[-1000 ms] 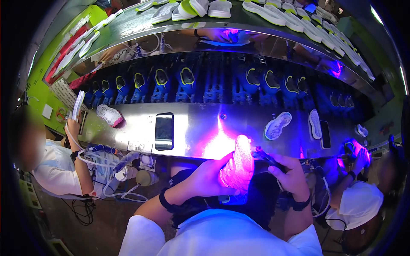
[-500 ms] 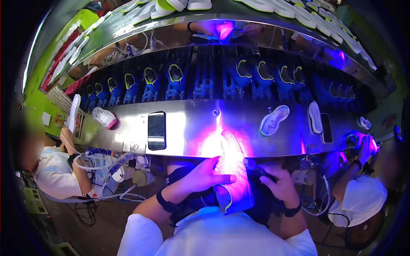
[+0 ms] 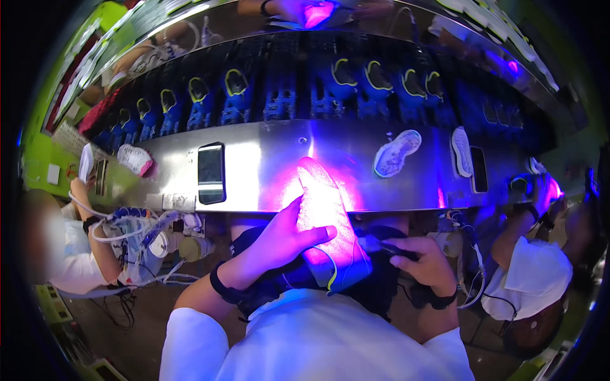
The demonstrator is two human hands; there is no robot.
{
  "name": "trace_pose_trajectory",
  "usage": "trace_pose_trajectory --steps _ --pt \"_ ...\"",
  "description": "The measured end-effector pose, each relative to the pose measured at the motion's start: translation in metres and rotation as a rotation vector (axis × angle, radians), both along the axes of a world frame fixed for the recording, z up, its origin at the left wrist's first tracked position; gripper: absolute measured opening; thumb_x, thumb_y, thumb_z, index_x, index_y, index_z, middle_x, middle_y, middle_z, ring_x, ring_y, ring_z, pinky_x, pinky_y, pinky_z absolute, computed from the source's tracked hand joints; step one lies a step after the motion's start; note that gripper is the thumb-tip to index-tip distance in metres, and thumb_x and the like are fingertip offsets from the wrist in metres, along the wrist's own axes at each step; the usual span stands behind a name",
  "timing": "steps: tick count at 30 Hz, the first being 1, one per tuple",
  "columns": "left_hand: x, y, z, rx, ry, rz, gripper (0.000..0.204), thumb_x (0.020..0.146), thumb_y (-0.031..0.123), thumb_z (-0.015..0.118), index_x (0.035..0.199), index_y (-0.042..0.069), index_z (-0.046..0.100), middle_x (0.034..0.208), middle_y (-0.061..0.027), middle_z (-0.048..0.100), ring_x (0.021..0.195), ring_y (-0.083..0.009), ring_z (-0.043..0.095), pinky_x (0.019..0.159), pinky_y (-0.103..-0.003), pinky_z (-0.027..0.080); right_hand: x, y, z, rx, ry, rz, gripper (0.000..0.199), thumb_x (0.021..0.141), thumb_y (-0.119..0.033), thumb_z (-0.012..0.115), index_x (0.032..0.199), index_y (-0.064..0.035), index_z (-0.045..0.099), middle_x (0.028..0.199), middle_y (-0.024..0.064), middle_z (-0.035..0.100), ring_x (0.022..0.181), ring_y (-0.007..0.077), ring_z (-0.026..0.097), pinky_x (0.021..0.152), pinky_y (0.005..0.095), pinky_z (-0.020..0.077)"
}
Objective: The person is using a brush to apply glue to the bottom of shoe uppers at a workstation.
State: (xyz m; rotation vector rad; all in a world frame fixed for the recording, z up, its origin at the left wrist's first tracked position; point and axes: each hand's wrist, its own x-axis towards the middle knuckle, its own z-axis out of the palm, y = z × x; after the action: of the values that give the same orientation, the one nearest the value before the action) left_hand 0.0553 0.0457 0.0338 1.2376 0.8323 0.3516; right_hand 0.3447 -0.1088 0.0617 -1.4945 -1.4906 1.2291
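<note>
My left hand [image 3: 277, 240] grips a shoe upper [image 3: 323, 206] at its left side, with the thumb across it near the collar. Violet-pink light floods the upper and washes out its surface. Its toe points away from me, over the near edge of the metal bench [image 3: 273, 136]. My right hand [image 3: 427, 259] is closed around a slim dark-handled tool [image 3: 397, 249]. The tool's tip is close to the upper's right side; its kind and whether it touches are not clear.
A phone [image 3: 211, 173], a white sole [image 3: 398, 153] and another sole [image 3: 462, 152] beside a second phone [image 3: 479, 170] lie on the bench. Behind, blue shoes [image 3: 236, 89] stand in a row. Co-workers sit left [image 3: 76, 254] and right [image 3: 534, 273]. Glue pots [image 3: 190, 249] and hoses are at left.
My view has shifted, so the bench sits higher and further left. The upper has moved slightly farther over the bench. My right hand has moved right and tilted the tool.
</note>
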Motion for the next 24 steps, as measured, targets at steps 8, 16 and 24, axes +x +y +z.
trace_pose_trajectory --steps 8,16,24 --pt "-0.011 -0.01 0.004 0.148 -0.062 0.08 0.087 0.088 0.026 0.08 0.153 -0.005 0.031 0.144 -0.0156 0.051 0.135 -0.0238 0.05 0.113 -0.041 0.041 -0.016 -0.019 0.022 -0.102 -0.111 -0.014 0.04 0.089 -0.006 0.072 0.129 -0.0032 0.069 0.11 0.0146 0.076 0.1 0.0191 0.071 0.092 0.032 0.0522" --pt "-0.035 -0.014 0.002 -0.136 -0.231 0.229 0.086 0.092 0.026 0.078 0.155 -0.004 0.029 0.144 -0.0149 0.052 0.134 -0.0241 0.052 0.114 -0.039 0.041 -0.031 -0.012 0.035 -0.038 -0.133 0.039 0.042 0.086 -0.006 0.077 0.127 -0.0052 0.071 0.096 0.0117 0.075 0.085 0.0145 0.068 0.08 0.0295 0.0526" --pt "-0.054 -0.026 -0.003 -0.604 -0.225 0.117 0.056 0.099 0.039 0.063 0.14 0.003 0.05 0.123 -0.0124 0.067 0.106 -0.0225 0.071 0.083 -0.037 0.06 -0.062 -0.019 0.055 0.215 -0.485 -0.096 0.042 0.077 -0.006 0.082 0.118 -0.0073 0.075 0.067 0.0053 0.051 0.055 0.0135 0.046 0.054 0.0294 0.0364"
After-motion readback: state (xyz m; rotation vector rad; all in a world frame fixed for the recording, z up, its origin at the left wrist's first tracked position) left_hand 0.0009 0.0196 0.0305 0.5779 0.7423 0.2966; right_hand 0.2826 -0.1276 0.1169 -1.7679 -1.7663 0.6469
